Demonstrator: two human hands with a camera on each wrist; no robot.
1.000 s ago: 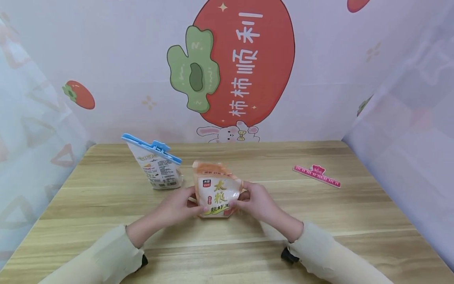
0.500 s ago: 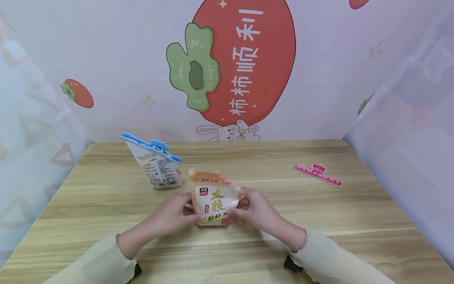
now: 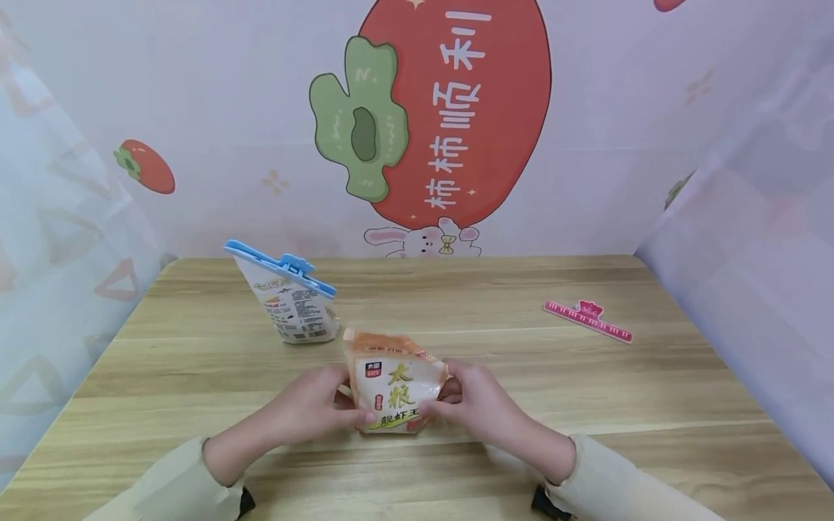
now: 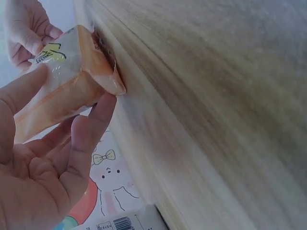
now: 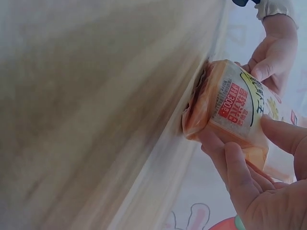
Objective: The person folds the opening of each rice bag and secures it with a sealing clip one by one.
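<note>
An orange-and-white bag of rice stands upright near the middle of the table, its top slanting down to the right. My left hand grips its left side, thumb on the front and fingers behind. On the right side my right hand holds it the same way. In the left wrist view the bag sits between thumb and fingers, its bottom edge at the tabletop. The right wrist view shows the printed front of the bag under the right thumb.
Behind and to the left stands a white printed bag with a long blue sealing clip across its slanted top. A pink sealing clip lies at the right on the wooden table. A patterned backdrop rises behind the table.
Both hands have brought the bag of rice toward the front of the table and slightly left, keeping hold of it. The white bag and the pink clip stay put.
</note>
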